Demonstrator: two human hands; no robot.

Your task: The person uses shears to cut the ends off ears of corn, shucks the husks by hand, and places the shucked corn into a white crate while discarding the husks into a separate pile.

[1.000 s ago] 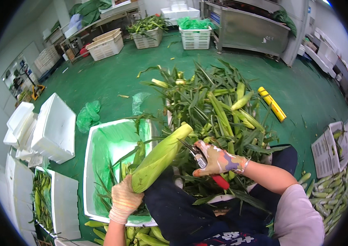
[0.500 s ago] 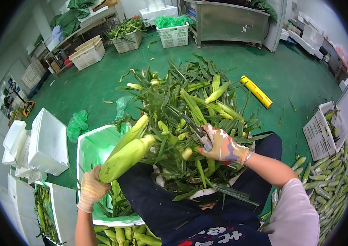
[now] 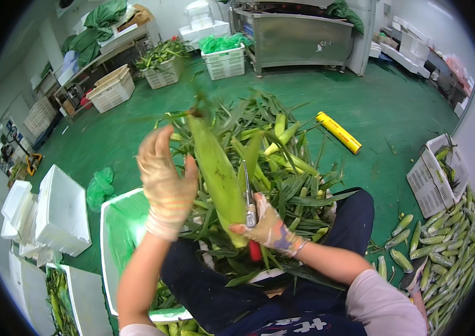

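A corn ear in its green husk (image 3: 215,173) stands tilted in front of me, above a heap of stripped husks (image 3: 299,193). My left hand (image 3: 166,178), in a pale glove, is open beside the upper half of the ear, fingers raised and slightly blurred. My right hand (image 3: 268,227), in a patterned glove, is closed round hand shears (image 3: 248,199) with a red handle, blades pointing up. Its thumb presses against the lower end of the ear. A blurred strand of leaf or silk trails off the ear's top.
At my left stands a white foam box (image 3: 105,246) lined with green plastic. Wrapped corn ears (image 3: 455,241) lie piled at the right, below a white crate (image 3: 436,182). A yellow tube (image 3: 338,132) lies on the green floor beyond the heap. More crates (image 3: 225,63) stand farther back.
The left hand has moved up and right and let go of the corn it held at the foam box. One ear now stands at the right hand, and the shears point more upward.
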